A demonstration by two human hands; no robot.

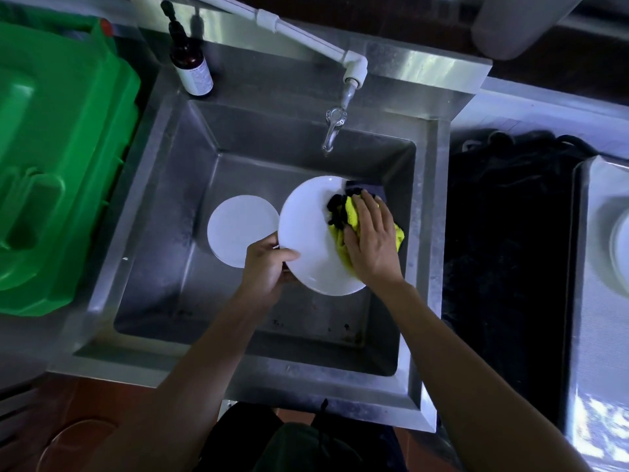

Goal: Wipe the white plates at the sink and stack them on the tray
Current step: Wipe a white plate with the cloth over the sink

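Observation:
Over the steel sink (pixel 163 206) I hold a large white plate (pixel 308 229), tilted. My left hand (pixel 267 267) grips its lower left rim. My right hand (pixel 369 240) presses a yellow and black cloth (pixel 342 212) flat against the plate's right side. A smaller white plate (pixel 235 226) lies on the sink floor to the left, partly behind my left hand. At the far right a steel tray (pixel 592 267) holds a white plate (pixel 621 253), cut off by the frame edge.
A tap (pixel 333 129) on a white pipe hangs over the sink's back. A brown bottle (pixel 190 63) stands on the back left ledge. A green plastic crate (pixel 58 165) fills the left. A dark cloth (pixel 507 233) lies between sink and tray.

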